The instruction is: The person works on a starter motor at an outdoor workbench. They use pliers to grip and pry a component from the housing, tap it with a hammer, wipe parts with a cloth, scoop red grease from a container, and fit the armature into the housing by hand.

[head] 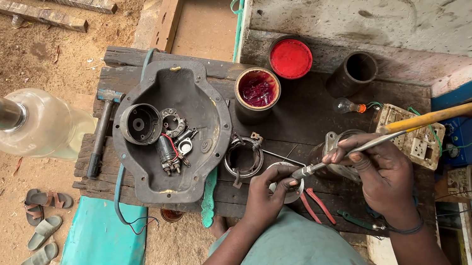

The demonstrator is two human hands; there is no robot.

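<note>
My right hand (379,169) grips a soldering iron (378,139) with a yellow handle and a metal shaft, its tip pointing left. The tip meets a small round metal part (292,188) that my left hand (265,194) pinches and steadies on the dark wooden bench (302,108). Red-handled pliers (316,205) lie just below the part, between my two hands.
A large dark cover (209,124) holds small motor parts. A metal ring (245,158), an open tin of red paste (257,90) with its red lid (291,58), a dark cup (354,73), a hammer (101,136), a bulb (348,107), a socket board (419,140), a glass bottle (36,124) and sandals (40,223) surround them.
</note>
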